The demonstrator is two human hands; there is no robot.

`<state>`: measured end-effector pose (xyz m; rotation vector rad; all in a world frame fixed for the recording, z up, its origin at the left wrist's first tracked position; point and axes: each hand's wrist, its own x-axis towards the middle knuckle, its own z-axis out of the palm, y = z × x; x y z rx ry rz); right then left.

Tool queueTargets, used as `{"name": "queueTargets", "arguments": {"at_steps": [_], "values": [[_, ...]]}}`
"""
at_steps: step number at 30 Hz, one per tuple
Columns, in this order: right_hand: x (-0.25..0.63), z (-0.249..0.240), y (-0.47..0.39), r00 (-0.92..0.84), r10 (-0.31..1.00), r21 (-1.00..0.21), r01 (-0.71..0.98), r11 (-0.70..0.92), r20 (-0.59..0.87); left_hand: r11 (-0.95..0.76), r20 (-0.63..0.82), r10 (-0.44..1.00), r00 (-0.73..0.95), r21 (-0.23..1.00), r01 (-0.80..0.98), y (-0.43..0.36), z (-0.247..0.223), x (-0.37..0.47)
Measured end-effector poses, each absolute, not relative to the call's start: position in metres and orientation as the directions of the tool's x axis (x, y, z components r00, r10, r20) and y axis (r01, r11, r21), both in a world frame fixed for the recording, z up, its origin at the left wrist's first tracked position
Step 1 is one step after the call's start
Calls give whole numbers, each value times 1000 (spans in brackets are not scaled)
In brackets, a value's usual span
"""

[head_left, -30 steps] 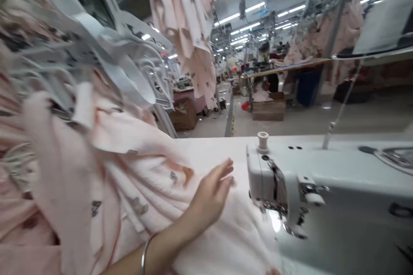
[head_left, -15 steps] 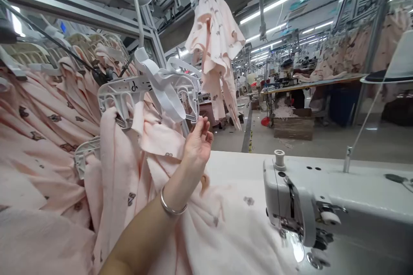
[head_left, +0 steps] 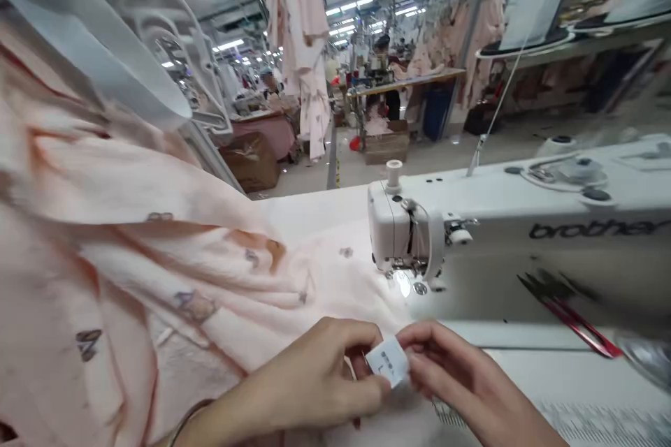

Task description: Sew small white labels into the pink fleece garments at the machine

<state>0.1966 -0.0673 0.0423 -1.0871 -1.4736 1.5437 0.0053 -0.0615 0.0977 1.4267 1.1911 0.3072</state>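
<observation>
A small white label [head_left: 388, 362] with dark print is pinched between my two hands, in front of the sewing machine head [head_left: 401, 230]. My left hand [head_left: 335, 370], closed, grips its left side with thumb and fingers. The fingertips of my right hand [head_left: 451, 370] are closed on its right edge. Pink printed fleece [head_left: 210, 279] drapes from the left and spreads over the white table, up to the machine's needle area and beneath my hands. A white plastic hanger [head_left: 210, 77] with a white elastic band [head_left: 120, 63] is at the upper left, partly blurred.
Red-handled scissors [head_left: 581, 328] lie on the machine bed at the right. Thread cones [head_left: 539, 7] stand at the upper right. Pink garments [head_left: 301, 28] hang ahead. Cardboard boxes [head_left: 251, 162], other workstations and people are farther back.
My left hand has left the hanger and come down in front of the machine. My right hand has come into view, and both now hold the label. The view has shifted right and down.
</observation>
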Motion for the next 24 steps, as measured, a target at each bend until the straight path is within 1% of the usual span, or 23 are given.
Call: {"name": "queueTargets", "arguments": {"at_steps": [1,3,5,8,9,11,14,18,21,22,23,24], "values": [[192,47,-64,-412,904,-993,9,-120,-113,175,-417,796,438,853,492,-62,95,4],[183,47,-62,-376,915,-986,-21,-163,-143,156,-377,835,401,861,485,-61,89,2],[178,40,-64,-296,943,-986,-33,-166,-149,225,-363,864,349,899,377,-59,85,1],[175,30,-68,-272,957,-993,-31,-115,-102,345,-373,882,287,927,147,-57,79,3],[174,30,-69,-265,959,-994,-24,-108,-98,362,-377,886,268,926,106,-57,78,4],[173,32,-71,-225,968,-993,-5,-114,-110,388,-395,884,249,918,77,-56,78,5],[170,38,-72,-175,975,-991,22,-133,-135,420,-424,872,246,905,72,-55,77,6],[169,41,-71,-186,971,-988,18,-151,-151,431,-438,867,238,898,82,-54,73,8],[176,36,-72,-199,968,-989,32,-146,-150,440,-464,853,240,886,149,-52,78,7],[180,31,-72,-187,973,-990,70,-126,-137,425,-460,858,227,885,189,-50,82,7],[185,25,-73,-165,982,-989,133,-71,-93,390,-440,874,206,889,240,-48,87,7],[190,18,-74,-140,990,-975,222,20,-11,339,-401,899,179,892,299,-44,92,7]]}}
